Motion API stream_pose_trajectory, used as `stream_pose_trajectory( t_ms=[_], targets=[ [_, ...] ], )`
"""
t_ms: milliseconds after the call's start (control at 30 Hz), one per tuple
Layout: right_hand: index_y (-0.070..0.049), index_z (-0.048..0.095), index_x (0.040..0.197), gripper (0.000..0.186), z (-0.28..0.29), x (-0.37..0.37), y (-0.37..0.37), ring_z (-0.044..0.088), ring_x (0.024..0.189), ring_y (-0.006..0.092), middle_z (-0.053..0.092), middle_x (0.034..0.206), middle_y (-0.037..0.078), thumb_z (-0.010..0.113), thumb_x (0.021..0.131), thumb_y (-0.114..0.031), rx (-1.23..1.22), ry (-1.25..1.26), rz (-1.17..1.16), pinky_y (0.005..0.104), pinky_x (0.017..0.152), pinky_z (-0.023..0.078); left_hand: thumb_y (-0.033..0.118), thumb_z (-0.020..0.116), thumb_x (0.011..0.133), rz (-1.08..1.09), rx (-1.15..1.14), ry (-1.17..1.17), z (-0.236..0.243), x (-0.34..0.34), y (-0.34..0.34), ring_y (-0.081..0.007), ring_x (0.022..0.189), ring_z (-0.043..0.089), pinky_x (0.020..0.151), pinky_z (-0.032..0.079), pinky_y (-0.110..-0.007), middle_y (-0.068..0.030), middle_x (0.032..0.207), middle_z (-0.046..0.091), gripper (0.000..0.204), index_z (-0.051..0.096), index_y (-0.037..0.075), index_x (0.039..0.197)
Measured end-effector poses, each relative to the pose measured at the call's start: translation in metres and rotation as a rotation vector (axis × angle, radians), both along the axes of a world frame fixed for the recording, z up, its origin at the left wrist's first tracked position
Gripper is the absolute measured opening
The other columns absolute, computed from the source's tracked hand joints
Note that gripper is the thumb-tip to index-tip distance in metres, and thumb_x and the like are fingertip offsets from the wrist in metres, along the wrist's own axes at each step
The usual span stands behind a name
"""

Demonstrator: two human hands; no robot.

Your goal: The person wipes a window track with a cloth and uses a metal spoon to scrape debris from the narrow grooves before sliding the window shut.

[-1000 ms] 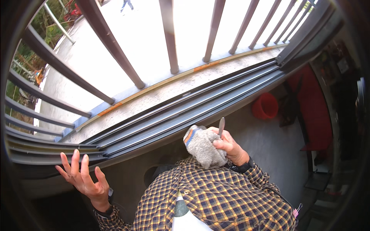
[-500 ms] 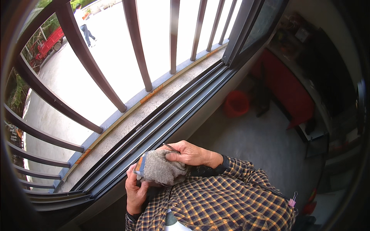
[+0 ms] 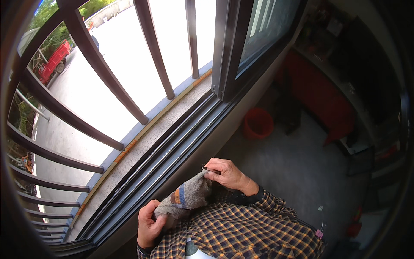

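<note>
A grey towel (image 3: 189, 198) with blue, brown and orange stripes is stretched between my two hands, low in the view beside the window track. My left hand (image 3: 150, 222) is closed on its left end. My right hand (image 3: 226, 175) pinches the upper right end, along with a thin metal tool (image 3: 206, 168) that pokes out dark at the fingers. Behind them runs the dark multi-rail track (image 3: 168, 159) of a sliding window, whose glazed sash (image 3: 258, 39) stands at the upper right.
Dark bars (image 3: 108, 77) line the outer sill (image 3: 181, 110). Outside, a red cart (image 3: 54, 60) and a partly hidden person (image 3: 94, 41) are at upper left. Indoors to the right are a red bucket (image 3: 257, 124), a red-covered surface (image 3: 315, 95) and a pink clip (image 3: 319, 234) by my shirt.
My left hand has come from spread open onto the towel. The towel is now drawn out lengthwise between both hands. The view has swung, bringing more of the sash in.
</note>
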State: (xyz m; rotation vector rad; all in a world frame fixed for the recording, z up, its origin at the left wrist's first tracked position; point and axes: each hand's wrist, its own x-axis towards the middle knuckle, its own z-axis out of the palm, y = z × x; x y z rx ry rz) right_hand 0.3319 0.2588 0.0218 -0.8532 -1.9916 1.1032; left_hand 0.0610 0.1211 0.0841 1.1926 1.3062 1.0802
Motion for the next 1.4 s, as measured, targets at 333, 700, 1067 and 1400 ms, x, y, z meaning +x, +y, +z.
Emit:
stream_pose_trajectory(
  t_ms=[333, 700, 1067, 1400],
  targets=[
    [-0.010, 0.065, 0.091, 0.012, 0.031, 0.086, 0.018, 0.041, 0.052, -0.0034, 0.056, 0.072, -0.009, 0.062, 0.095, -0.022, -0.570, 0.844, -0.485, 0.0146, 0.043, 0.031, 0.011, 0.076, 0.074, -0.288, -0.052, 0.458, 0.010, 0.033, 0.025, -0.0259, 0.072, 0.067, 0.065, 0.051, -0.032, -0.0142, 0.084, 0.066, 0.031, 0.065, 0.001, 0.101],
    [-0.007, 0.061, 0.105, 0.022, 0.029, 0.068, 0.023, 0.039, 0.060, -0.0020, 0.055, 0.081, -0.008, 0.069, 0.087, -0.017, -0.877, 0.828, -0.123, 0.0132, 0.050, 0.030, 0.019, 0.069, 0.077, -0.126, -0.123, -0.329, 0.057, 0.038, 0.007, -0.0211, 0.102, 0.059, 0.092, 0.044, -0.036, -0.0165, 0.109, 0.062, 0.026, 0.056, 0.002, 0.092],
    [0.000, 0.064, 0.099, 0.016, -0.030, 0.057, 0.003, 0.056, 0.067, 0.0111, 0.062, 0.090, 0.005, 0.066, 0.087, -0.011, -0.461, -0.122, -0.239, 0.0252, 0.061, 0.045, 0.017, 0.064, 0.088, -0.078, -0.057, -0.495, 0.072, 0.062, 0.030, -0.0169, 0.091, 0.061, 0.081, 0.047, -0.028, -0.0163, 0.101, 0.065, 0.023, 0.052, 0.000, 0.097],
    [-0.001, 0.054, 0.123, 0.067, 0.039, 0.025, -0.026, 0.055, 0.082, 0.0110, 0.059, 0.113, 0.005, 0.081, 0.075, -0.039, -0.451, 0.198, 0.517, 0.0258, 0.070, 0.049, 0.018, 0.061, 0.093, 0.133, -0.088, -0.308, 0.059, 0.098, 0.027, -0.0044, 0.079, 0.050, 0.073, 0.041, -0.020, -0.0002, 0.088, 0.056, 0.020, 0.051, 0.002, 0.099]
  ],
)
